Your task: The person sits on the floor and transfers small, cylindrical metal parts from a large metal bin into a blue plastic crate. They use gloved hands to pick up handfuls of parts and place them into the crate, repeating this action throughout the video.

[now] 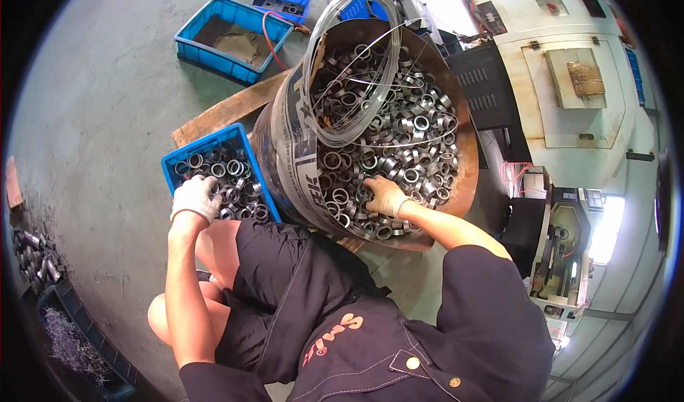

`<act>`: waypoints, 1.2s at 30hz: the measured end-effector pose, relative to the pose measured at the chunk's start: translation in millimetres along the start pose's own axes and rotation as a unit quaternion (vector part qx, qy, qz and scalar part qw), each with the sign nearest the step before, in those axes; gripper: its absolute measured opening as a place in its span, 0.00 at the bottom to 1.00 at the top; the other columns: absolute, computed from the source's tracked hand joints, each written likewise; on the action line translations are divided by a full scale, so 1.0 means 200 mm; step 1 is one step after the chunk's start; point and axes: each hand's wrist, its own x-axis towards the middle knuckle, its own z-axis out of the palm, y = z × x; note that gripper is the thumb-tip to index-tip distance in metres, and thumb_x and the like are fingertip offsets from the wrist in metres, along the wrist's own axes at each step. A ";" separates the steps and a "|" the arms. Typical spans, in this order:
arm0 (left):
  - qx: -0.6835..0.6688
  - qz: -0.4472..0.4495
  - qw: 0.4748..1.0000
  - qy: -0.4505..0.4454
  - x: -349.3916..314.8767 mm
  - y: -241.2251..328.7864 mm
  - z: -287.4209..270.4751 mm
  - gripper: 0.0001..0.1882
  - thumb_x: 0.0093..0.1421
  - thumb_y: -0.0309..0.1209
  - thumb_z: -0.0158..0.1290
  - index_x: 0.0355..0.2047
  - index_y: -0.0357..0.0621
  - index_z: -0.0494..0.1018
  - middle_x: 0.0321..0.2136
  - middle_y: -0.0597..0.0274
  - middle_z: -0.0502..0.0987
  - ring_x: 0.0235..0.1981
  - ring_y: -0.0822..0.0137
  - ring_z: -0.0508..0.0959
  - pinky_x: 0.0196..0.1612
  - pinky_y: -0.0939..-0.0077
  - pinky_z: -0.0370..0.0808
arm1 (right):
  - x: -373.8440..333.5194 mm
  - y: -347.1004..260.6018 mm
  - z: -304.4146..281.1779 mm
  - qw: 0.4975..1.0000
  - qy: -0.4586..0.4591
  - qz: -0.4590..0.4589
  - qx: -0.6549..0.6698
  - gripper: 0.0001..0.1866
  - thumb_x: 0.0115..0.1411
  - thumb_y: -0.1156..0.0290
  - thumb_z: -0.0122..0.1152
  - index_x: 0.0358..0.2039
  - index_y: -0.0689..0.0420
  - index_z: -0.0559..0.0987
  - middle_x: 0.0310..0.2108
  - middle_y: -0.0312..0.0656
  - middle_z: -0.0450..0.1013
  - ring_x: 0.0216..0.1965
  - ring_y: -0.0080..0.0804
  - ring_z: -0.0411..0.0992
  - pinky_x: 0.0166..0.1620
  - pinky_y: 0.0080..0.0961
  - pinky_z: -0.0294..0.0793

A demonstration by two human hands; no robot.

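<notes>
My left hand (196, 199), in a pale work glove, bends its fingers down over the near left side of a blue plastic crate (254, 161). Dark and shiny metal rings (235, 167) fill that crate; what the curled fingers grip there is hidden. Inside a large rusty drum (462, 188) at the centre, my right hand (386, 197), also gloved, has thumb and fingers closed at a metal ring on the heap. Many loose metal rings (422, 123) surround the fingertips.
A coil of clear wire or tubing (390, 81) hangs over the drum's far side. Beyond stands a blue bin (187, 50) with brown material inside. Machines (570, 31) line the right. At lower left lie metal parts (35, 256) and a dark crate of shavings (78, 348).
</notes>
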 end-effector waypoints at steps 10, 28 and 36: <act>0.005 -0.001 1.000 -0.009 -0.03 0.00 0.02 0.17 0.55 0.39 0.57 0.44 0.49 0.77 0.41 0.53 0.77 0.42 0.50 0.79 0.47 0.57 0.76 | -0.18 -0.03 -0.21 0.828 -0.017 0.044 0.559 0.20 0.47 0.72 0.67 0.42 0.59 0.76 0.26 0.33 0.72 0.26 0.16 0.69 0.29 0.16 0.68; 0.012 -0.080 0.997 -0.007 -0.11 -0.11 0.00 0.17 0.57 0.42 0.53 0.43 0.50 0.77 0.41 0.51 0.78 0.44 0.51 0.78 0.47 0.57 0.75 | -0.04 -1.20 -0.74 0.816 -0.159 -0.222 0.509 0.21 0.50 0.73 0.68 0.44 0.56 0.71 0.34 0.38 0.74 0.31 0.20 0.73 0.34 0.20 0.74; 0.064 -0.107 0.992 -0.035 -0.11 -0.11 -0.01 0.14 0.56 0.40 0.51 0.39 0.51 0.79 0.39 0.51 0.79 0.41 0.49 0.79 0.46 0.55 0.75 | 0.13 -1.25 -0.62 0.889 0.017 -0.374 0.262 0.27 0.50 0.67 0.66 0.52 0.59 0.73 0.52 0.47 0.69 0.56 0.39 0.68 0.59 0.34 0.67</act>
